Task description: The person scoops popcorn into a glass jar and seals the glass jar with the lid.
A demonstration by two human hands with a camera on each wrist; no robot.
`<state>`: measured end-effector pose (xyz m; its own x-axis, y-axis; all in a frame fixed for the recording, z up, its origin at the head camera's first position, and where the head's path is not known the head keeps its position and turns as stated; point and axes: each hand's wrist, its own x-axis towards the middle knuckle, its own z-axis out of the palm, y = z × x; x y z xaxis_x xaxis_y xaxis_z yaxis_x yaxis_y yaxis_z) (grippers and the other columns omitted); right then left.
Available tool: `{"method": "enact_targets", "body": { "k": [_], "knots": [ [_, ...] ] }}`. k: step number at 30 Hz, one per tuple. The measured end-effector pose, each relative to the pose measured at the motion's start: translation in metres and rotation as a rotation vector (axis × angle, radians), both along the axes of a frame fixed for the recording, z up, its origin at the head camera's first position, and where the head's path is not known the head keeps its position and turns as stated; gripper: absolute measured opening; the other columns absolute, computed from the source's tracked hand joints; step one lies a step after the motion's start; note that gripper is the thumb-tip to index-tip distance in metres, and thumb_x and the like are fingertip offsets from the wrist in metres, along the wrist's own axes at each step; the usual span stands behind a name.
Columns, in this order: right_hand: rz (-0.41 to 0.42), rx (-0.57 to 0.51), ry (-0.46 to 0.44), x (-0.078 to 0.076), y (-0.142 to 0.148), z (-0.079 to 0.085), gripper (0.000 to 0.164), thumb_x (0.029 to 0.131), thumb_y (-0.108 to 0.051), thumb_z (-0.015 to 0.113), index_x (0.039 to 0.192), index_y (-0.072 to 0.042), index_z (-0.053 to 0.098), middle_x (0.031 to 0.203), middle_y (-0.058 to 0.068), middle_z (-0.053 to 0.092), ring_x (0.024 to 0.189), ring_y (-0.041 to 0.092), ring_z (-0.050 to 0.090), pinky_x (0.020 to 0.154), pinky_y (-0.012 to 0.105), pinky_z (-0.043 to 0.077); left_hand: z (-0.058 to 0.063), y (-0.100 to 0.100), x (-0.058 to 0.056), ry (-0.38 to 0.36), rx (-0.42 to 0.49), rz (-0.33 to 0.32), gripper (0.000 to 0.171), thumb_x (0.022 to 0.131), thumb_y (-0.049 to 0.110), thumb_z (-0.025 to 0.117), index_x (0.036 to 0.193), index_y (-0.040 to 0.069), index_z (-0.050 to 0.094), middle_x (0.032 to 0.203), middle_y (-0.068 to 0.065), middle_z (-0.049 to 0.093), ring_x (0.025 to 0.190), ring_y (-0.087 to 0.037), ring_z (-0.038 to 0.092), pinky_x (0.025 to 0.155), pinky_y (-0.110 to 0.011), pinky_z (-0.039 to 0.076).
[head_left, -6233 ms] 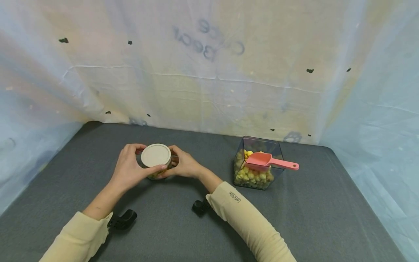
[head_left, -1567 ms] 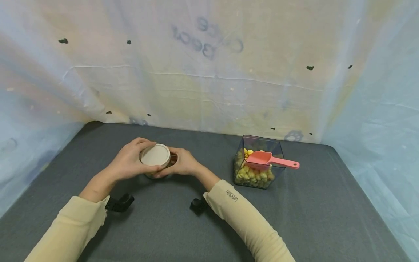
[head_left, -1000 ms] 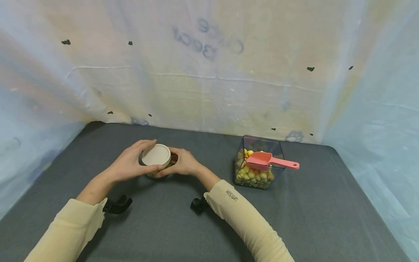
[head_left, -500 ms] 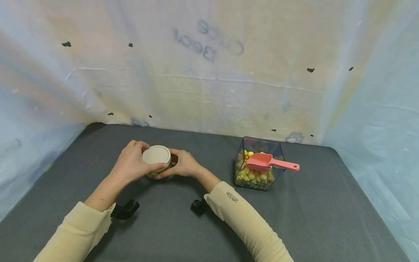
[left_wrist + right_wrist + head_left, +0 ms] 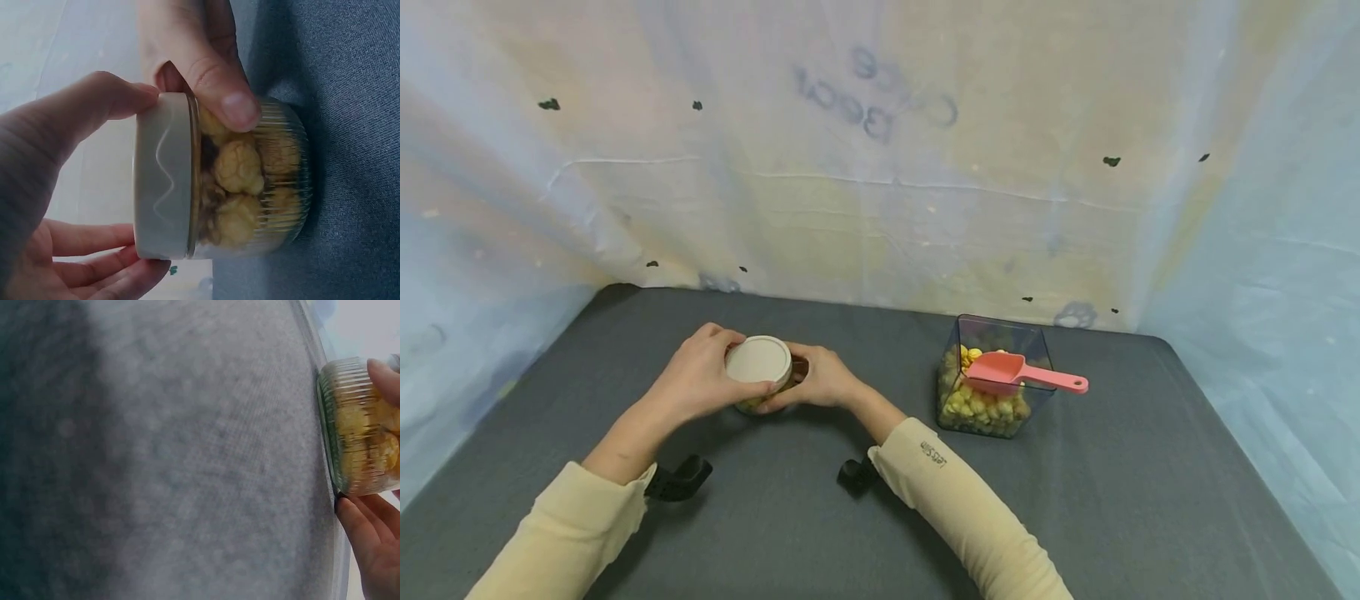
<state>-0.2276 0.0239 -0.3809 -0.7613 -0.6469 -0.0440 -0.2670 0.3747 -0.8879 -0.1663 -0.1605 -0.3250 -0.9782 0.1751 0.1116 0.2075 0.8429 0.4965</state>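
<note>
A ribbed glass jar point(image 5: 284, 169) holding yellow popcorn-like pieces stands on the grey table. Its round cream lid point(image 5: 758, 360) sits on the mouth, with a wavy line on the side. My left hand point(image 5: 696, 379) grips the lid's rim, thumb on one side and fingers on the other. Around the glass body, my right hand point(image 5: 820, 379) holds the jar, its thumb pressed on the wall just below the lid. The right wrist view shows only the lower part of the jar point(image 5: 356, 428) and part of that hand.
To the right stands a clear square container point(image 5: 951, 400) partly filled with similar yellow pieces point(image 5: 985, 408). A pink scoop point(image 5: 1000, 369) lies in it, handle over the right edge. A pale printed curtain point(image 5: 880, 217) hangs behind the grey table point(image 5: 1120, 467).
Over the last seconds my left hand has shifted and turned around the lid, its fingers changing place on the rim. My right hand stays on the jar. The container and scoop have not moved.
</note>
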Motion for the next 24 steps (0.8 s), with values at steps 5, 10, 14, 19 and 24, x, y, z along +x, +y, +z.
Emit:
{"method": "enact_targets", "body": {
  "k": [5, 10, 14, 19, 24],
  "knots": [
    [-0.002, -0.009, -0.009, 0.001, 0.001, -0.002, 0.081, 0.071, -0.018, 0.086, 0.142, -0.022, 0.047, 0.135, -0.001, 0.056, 0.117, 0.008, 0.058, 0.090, 0.017, 0.049, 0.000, 0.005, 0.002, 0.011, -0.010, 0.028, 0.074, 0.076, 0.046, 0.077, 0.120, -0.010, 0.056, 0.111, -0.028, 0.056, 0.092, -0.039, 0.057, 0.071, -0.050, 0.052],
    [-0.004, -0.009, -0.013, 0.002, 0.000, -0.003, 0.080, 0.072, -0.019, 0.086, 0.142, -0.023, 0.048, 0.133, -0.002, 0.057, 0.116, 0.006, 0.058, 0.089, 0.016, 0.049, 0.000, 0.008, 0.002, 0.010, -0.023, 0.069, 0.078, 0.074, 0.053, 0.076, 0.118, -0.008, 0.057, 0.109, -0.027, 0.058, 0.090, -0.038, 0.058, 0.068, -0.049, 0.051],
    [-0.018, 0.011, -0.011, 0.003, 0.001, -0.004, 0.078, 0.072, -0.022, 0.086, 0.140, -0.024, 0.048, 0.131, -0.003, 0.057, 0.114, 0.006, 0.059, 0.088, 0.018, 0.050, -0.001, 0.011, 0.001, 0.008, -0.030, 0.084, 0.077, 0.074, 0.052, 0.076, 0.117, -0.009, 0.057, 0.107, -0.027, 0.059, 0.088, -0.038, 0.058, 0.067, -0.049, 0.051],
    [-0.054, 0.078, 0.037, 0.005, -0.001, -0.004, 0.073, 0.069, -0.032, 0.087, 0.132, -0.025, 0.050, 0.121, -0.007, 0.060, 0.102, 0.005, 0.059, 0.081, 0.022, 0.051, -0.002, 0.013, 0.000, 0.007, -0.029, 0.090, 0.077, 0.074, 0.051, 0.077, 0.118, -0.009, 0.058, 0.106, -0.027, 0.057, 0.087, -0.039, 0.058, 0.067, -0.049, 0.050],
    [-0.080, 0.148, 0.103, 0.005, -0.004, -0.005, 0.075, 0.066, -0.043, 0.087, 0.130, -0.027, 0.050, 0.112, -0.010, 0.060, 0.093, 0.005, 0.056, 0.074, 0.024, 0.049, -0.002, 0.012, -0.001, 0.017, -0.053, 0.085, 0.078, 0.073, 0.052, 0.077, 0.116, -0.010, 0.060, 0.104, -0.027, 0.057, 0.084, -0.038, 0.058, 0.066, -0.050, 0.050]
  ]
}}
